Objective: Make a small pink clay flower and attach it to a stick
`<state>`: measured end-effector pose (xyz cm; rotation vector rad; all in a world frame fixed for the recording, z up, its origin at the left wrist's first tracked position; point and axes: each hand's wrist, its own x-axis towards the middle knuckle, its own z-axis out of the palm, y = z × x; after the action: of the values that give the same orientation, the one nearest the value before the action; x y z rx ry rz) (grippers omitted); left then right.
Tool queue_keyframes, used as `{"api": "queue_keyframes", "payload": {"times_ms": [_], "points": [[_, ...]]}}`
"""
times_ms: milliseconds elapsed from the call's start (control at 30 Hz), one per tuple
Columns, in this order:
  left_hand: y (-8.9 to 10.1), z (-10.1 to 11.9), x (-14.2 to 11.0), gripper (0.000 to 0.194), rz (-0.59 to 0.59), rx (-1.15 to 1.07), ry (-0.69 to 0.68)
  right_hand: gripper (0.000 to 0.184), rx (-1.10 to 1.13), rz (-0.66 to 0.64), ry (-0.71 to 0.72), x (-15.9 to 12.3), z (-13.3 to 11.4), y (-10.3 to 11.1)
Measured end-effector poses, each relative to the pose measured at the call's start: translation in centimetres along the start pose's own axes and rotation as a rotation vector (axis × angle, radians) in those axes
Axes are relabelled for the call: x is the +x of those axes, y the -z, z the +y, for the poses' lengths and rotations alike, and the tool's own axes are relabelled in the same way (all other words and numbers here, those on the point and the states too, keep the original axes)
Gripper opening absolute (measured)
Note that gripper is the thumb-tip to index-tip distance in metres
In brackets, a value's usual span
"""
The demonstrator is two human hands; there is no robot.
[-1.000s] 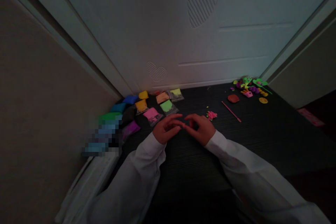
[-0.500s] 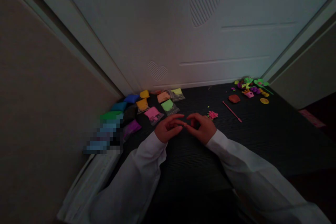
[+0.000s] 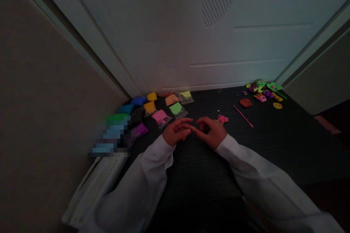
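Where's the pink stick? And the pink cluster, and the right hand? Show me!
Pink stick [image 3: 243,116], head view: the middle of its thin shaft.
Pink cluster [image 3: 223,119], head view: the middle of its small bits.
Right hand [image 3: 214,133], head view: the middle of the hand.
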<state>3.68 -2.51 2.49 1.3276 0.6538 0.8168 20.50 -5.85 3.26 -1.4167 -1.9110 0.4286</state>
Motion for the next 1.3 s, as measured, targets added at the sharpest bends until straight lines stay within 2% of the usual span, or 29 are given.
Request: {"api": "queue_keyframes", "payload": {"times_ms": [467, 867, 1133, 1300], "points": [[-0.09, -0.05, 0.01, 0.034, 0.022, -0.076, 0.02, 0.024, -0.013, -0.002, -0.008, 0.05, -0.15, -0.02], [-0.32, -0.04, 0.57, 0.052, 0.076, -0.188, 0.146, 0.026, 0.02, -0.01, 0.007, 0.12, 0.04, 0.05], [-0.19, -0.86, 0.75, 0.048, 0.173, -0.178, 0.18, 0.026, 0.023, -0.024, 0.06, 0.05, -0.3, 0.51], [-0.36, -0.59, 0.69, 0.045, 0.269, -0.081, 0.136, 0.017, 0.006, -0.035, 0.103, 0.08, -0.33, 0.75]]}}
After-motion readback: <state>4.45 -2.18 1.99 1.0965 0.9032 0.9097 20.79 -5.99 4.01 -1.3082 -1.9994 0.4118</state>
